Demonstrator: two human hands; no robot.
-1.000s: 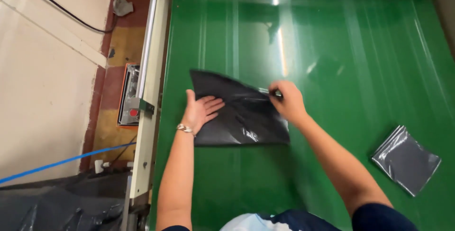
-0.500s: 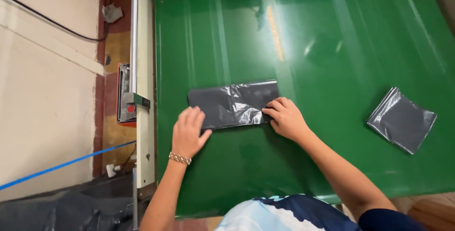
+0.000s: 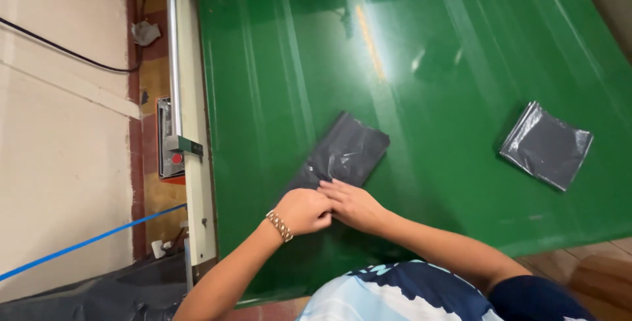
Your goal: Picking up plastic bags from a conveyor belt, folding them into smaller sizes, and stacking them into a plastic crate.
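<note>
A glossy green table point(image 3: 276, 64) carries everything, its sheen catching a bright streak of light toward twelve o'clock. A folded dark bag point(image 3: 349, 153) lies flat near the middle, tilted so its long side runs from seven to one o'clock. A second bag point(image 3: 546, 144), folded square, lies flat at three o'clock, well apart from the first, near the table's right edge.

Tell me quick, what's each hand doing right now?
Left hand: curled shut, gripping the near end of the folded dark plastic bag.
Right hand: fingers pressed on the same bag; a grip cannot be told.
</note>
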